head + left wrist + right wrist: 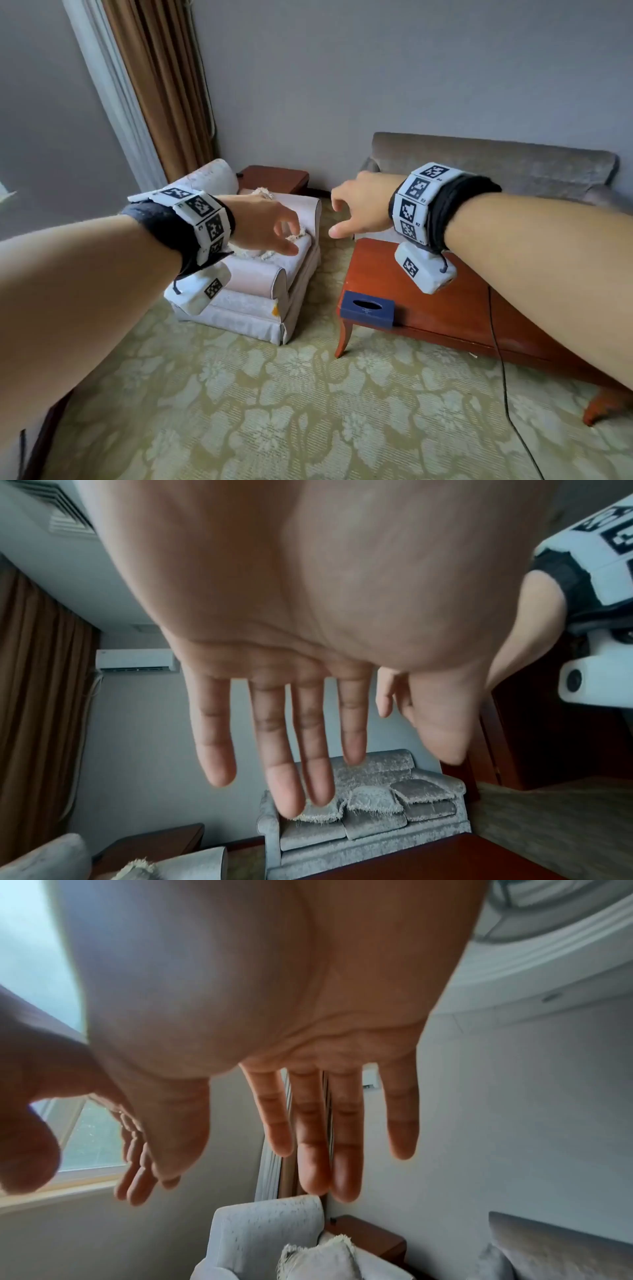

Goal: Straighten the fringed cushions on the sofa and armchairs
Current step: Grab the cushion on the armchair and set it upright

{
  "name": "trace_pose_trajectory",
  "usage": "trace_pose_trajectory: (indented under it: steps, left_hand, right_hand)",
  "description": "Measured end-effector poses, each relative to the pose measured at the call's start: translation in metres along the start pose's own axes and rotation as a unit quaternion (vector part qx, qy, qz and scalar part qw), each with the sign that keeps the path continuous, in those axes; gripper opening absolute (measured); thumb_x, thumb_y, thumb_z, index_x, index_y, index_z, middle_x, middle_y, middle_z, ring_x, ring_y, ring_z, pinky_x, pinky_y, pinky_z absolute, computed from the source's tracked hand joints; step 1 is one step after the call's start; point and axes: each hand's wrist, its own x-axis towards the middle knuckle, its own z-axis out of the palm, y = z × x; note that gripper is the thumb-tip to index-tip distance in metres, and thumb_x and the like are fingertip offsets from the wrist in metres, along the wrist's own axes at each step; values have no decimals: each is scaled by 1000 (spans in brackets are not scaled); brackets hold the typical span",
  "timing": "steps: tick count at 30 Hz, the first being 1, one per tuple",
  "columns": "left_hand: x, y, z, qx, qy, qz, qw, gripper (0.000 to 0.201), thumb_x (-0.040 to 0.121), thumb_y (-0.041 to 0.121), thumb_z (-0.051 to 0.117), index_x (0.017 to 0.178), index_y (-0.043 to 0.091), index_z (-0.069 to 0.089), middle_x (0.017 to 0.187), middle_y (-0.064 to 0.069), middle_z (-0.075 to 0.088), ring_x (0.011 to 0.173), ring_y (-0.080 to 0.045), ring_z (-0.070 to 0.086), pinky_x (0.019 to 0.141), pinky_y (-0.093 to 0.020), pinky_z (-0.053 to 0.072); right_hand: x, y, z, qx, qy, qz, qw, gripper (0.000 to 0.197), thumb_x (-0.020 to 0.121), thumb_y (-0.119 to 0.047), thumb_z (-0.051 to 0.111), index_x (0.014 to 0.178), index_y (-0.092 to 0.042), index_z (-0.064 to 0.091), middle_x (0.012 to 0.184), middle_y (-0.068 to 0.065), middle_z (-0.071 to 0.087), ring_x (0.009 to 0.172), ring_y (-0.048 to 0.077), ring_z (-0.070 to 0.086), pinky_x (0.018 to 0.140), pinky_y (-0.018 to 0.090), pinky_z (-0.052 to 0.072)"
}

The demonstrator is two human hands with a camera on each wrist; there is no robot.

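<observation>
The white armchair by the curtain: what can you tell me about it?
The armchair looks upholstered in pale, off-white fabric, with rolled arms, a rounded back and a skirted base. It stands on the floral carpet, beside the brown curtain. A cream fringed cushion lies on its seat. Neither hand touches it.

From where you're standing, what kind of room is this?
Probably a sitting room or hotel lounge: a grey sofa with fringed cushions, a pale armchair, and a wooden coffee table on patterned carpet.
</observation>
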Motion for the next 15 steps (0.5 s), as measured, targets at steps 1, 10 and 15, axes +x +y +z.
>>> trace_pose_trajectory:
  steps: [1, 10, 15]
  left_hand:
    - [10, -10, 2, 3, -14, -2, 1000, 46, 93, 61, 58, 132, 37, 58, 120, 14, 68, 100, -8, 60, 96, -31, 46]
    - [129, -109, 30, -15, -67, 6, 998, 45, 96, 56, 57, 136, 33, 56, 124, 11, 70, 100, -11, 57, 97, -34, 45]
    - [180, -152, 37, -18, -97, 8, 995, 46, 96, 60, 55, 136, 36, 54, 124, 12, 69, 101, -10, 57, 91, -32, 44]
  right_hand:
    - [16, -3, 4, -1, -20, 5, 1000, 56, 92, -61, 56, 129, -18, 56, 96, -2, 50, 80, 18, 50, 55, 27, 35]
    - [174, 10, 47, -9, -77, -3, 997, 58, 90, -64, 56, 126, -20, 58, 108, 4, 62, 98, 24, 59, 73, 37, 49]
    - [246, 15, 67, 2, -94, -31, 995, 56, 91, -63, 55, 126, -19, 56, 89, -5, 51, 101, 22, 57, 59, 31, 37]
